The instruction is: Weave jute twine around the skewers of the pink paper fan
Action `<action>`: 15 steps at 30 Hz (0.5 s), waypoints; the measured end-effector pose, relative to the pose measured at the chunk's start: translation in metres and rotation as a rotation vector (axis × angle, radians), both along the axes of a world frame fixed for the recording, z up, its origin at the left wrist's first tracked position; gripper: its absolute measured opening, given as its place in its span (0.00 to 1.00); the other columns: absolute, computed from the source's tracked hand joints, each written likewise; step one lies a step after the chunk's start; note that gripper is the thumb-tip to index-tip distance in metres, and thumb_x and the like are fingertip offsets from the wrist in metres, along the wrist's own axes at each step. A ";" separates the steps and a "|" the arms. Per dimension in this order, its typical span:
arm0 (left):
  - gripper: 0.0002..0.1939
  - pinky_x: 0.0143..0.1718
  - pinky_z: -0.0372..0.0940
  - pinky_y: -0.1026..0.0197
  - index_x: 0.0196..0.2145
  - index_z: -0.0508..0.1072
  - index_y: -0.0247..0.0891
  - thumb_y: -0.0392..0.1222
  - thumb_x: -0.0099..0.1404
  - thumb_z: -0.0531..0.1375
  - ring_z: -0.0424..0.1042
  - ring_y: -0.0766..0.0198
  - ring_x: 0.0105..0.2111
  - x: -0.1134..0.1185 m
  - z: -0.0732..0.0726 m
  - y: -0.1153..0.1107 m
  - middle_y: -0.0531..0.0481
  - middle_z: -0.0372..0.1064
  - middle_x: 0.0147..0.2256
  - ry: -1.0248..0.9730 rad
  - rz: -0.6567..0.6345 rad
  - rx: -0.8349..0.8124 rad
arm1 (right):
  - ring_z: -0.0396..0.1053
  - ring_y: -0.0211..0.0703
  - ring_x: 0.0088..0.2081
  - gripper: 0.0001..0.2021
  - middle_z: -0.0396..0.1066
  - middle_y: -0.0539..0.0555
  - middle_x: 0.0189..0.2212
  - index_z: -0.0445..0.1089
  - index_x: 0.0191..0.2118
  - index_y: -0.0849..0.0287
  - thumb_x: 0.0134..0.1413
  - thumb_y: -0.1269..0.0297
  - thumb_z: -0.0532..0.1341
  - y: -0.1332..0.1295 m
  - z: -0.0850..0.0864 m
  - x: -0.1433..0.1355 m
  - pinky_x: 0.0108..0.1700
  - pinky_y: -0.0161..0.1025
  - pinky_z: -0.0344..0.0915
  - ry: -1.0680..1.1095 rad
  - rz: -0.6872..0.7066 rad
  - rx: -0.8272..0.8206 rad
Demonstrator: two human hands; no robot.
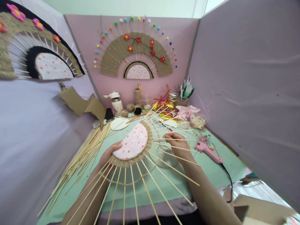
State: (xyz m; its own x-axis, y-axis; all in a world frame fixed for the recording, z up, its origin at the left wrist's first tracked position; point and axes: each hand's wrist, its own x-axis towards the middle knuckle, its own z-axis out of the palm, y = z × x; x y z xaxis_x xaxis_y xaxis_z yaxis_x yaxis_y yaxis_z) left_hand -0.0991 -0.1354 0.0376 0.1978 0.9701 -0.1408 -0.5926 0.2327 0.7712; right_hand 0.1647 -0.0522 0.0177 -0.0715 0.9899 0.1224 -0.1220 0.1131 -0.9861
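Observation:
A half-round piece covered in pink spotted cloth point(134, 142) is tilted in front of me, with a woven twine band point(149, 137) round its curved edge and thin sticks fanning outward. My left hand point(112, 153) grips it at the lower left, thumb on the cloth side and the other fingers mostly hidden behind. On the right, my right hand point(177, 143) is closed in a pinch among the sticks, at a loose twine strand. That twine point(126, 184) loops loosely across the lower sticks and hangs below the right-hand ones.
Loose sticks point(82, 159) lie along the left. A pink glue gun point(209, 151) with a black cord rests at the right. Behind are a white bottle point(116, 104), twine balls point(130, 107), coloured pipe cleaners point(165, 107) and cloth scraps point(187, 112). Finished fans hang on the walls.

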 end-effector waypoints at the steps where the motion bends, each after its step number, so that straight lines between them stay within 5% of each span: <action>1: 0.30 0.54 0.64 0.49 0.59 0.63 0.23 0.36 0.60 0.55 0.74 0.45 0.47 0.000 0.000 0.000 0.34 0.75 0.45 0.000 0.001 -0.002 | 0.68 0.42 0.29 0.10 0.74 0.51 0.25 0.76 0.27 0.57 0.40 0.55 0.69 0.000 0.000 0.000 0.34 0.39 0.62 -0.008 -0.006 0.007; 15: 0.29 0.52 0.66 0.50 0.58 0.66 0.22 0.35 0.59 0.56 0.74 0.44 0.47 0.000 -0.005 0.003 0.33 0.75 0.44 -0.015 -0.013 0.017 | 0.70 0.48 0.39 0.10 0.75 0.53 0.32 0.75 0.28 0.56 0.47 0.55 0.65 0.001 0.005 -0.001 0.45 0.43 0.63 -0.048 -0.096 0.211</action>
State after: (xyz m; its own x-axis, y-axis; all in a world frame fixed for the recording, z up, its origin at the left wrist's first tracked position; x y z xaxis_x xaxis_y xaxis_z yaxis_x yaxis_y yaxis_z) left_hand -0.0993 -0.1329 0.0328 0.2127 0.9696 -0.1212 -0.6011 0.2277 0.7660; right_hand 0.1635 -0.0511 0.0226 0.0111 0.9453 0.3261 -0.0543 0.3262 -0.9437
